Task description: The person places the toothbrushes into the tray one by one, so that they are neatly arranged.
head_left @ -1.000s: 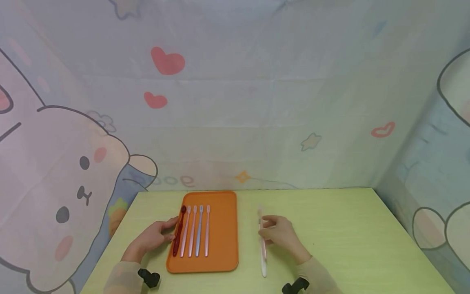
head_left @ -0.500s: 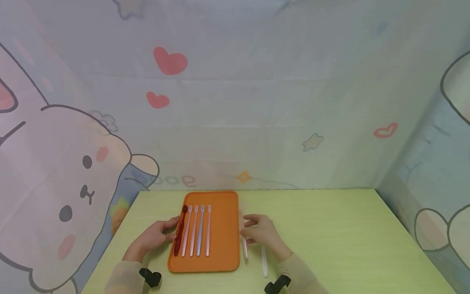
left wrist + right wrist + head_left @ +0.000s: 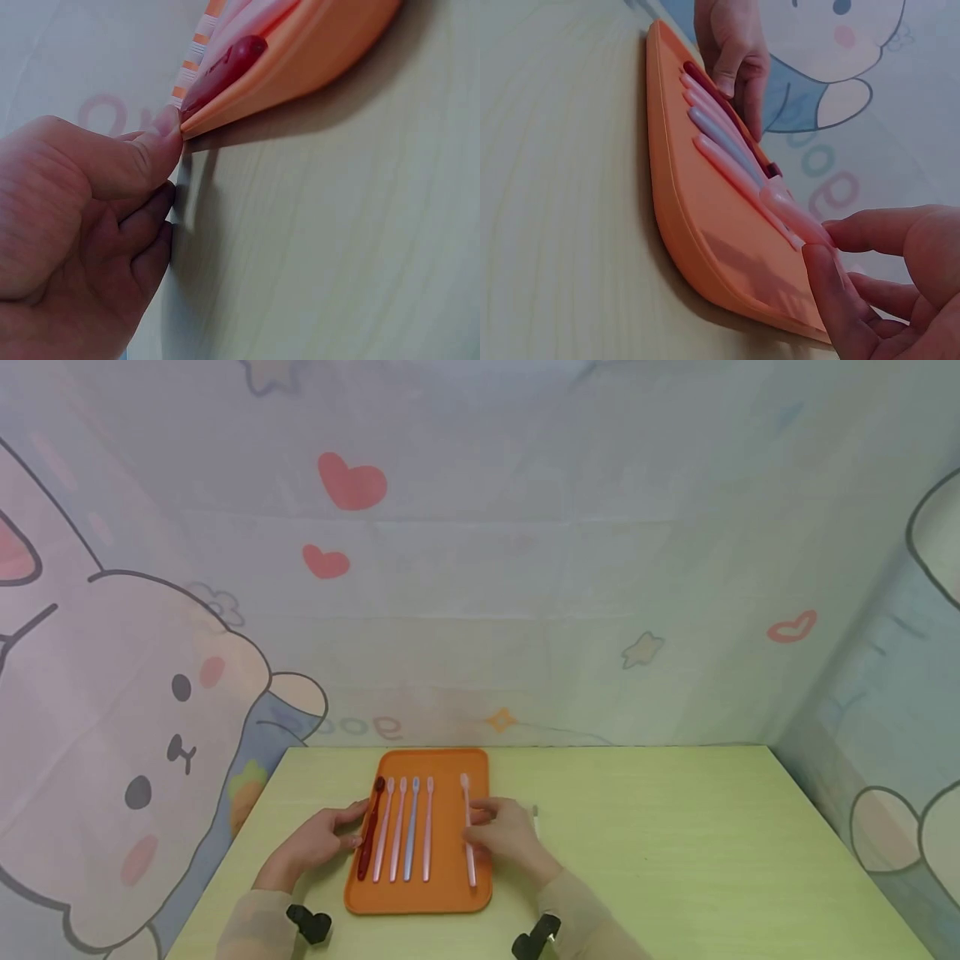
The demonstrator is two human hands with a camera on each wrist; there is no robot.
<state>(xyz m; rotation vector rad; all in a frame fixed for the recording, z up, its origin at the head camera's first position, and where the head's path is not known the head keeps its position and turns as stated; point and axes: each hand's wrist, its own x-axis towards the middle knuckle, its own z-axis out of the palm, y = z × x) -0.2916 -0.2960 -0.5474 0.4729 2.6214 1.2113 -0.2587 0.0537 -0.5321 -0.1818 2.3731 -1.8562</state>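
An orange tray (image 3: 408, 900) lies on the table. Along its left side rest a dark red toothbrush (image 3: 367, 847), a blue toothbrush (image 3: 410, 839) and several pink ones, side by side with heads toward the wall. My left hand (image 3: 318, 843) pinches the tray's left rim, the thumb (image 3: 154, 142) on top beside the red handle. Over the tray's right part, my right hand (image 3: 506, 835) pinches another pink toothbrush (image 3: 799, 217) between thumb and fingers. In the right wrist view its handle shows above the tray, which bears a shadow below it.
A white toothbrush (image 3: 536, 817) lies on the table right of the tray, mostly hidden by the right hand and forearm. The yellow-green table (image 3: 675, 843) ends at a printed cloth backdrop (image 3: 555, 610). Each wrist carries a black camera mount.
My right hand has moved left with the pink toothbrush, from beside the white one to over the tray's right side. The left hand has stayed at the tray's rim.
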